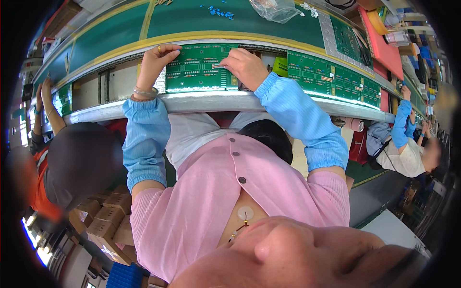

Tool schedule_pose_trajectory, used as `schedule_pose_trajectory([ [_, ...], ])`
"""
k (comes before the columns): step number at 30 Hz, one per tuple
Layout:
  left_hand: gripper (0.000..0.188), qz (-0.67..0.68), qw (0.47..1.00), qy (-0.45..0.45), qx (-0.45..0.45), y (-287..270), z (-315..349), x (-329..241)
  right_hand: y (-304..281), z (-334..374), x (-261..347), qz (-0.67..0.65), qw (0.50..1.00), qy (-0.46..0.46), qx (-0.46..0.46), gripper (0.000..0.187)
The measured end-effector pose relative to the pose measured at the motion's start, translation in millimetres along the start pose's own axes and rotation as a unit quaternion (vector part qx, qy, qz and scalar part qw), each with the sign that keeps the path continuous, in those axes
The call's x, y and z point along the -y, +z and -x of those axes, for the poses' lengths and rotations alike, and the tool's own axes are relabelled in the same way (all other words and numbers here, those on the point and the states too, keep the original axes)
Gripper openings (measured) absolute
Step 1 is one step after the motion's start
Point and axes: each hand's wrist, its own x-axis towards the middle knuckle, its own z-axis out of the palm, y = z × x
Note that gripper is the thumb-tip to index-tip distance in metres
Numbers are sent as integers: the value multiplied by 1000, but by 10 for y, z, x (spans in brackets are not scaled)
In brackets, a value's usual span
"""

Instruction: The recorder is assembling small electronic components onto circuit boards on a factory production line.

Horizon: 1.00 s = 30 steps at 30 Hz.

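A green circuit board (197, 82) lies in the rail line in front of me, with rows of small parts on it. My left hand (157, 66) is over its left end, thumb and forefinger pinched together near the far left corner. Whatever may be between those fingertips is too small to make out. Over the board's right half, my right hand (246, 68) has its fingertips closed on a small white strip-shaped part (215, 66), which sits at the board's surface.
More green boards (307, 72) sit along the rail to the right. Beyond the rail, the green bench holds loose blue parts (222, 13), a clear plastic bag (274, 8) and small white parts (309, 9). Co-workers' hands (45, 93) are at the line on both sides.
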Motion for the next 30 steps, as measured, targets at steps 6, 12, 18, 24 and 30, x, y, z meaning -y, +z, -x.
schedule_pose_trajectory([
  [6,18,-6,1000,16,-12,-8,6,35,-34,40,51,102,992,-55,50,22],
  [12,19,5,1000,19,-17,23,-4,38,-122,247,196,193,980,-19,39,38],
  [18,18,-4,1000,13,-18,1,-6,21,-152,275,188,195,980,19,39,39],
  [24,17,-17,1000,17,-16,56,-10,-20,-604,-56,-650,205,949,200,-131,16],
  [30,14,-45,997,58,-17,525,-79,-165,-430,-452,-1878,274,920,262,-98,16],
])
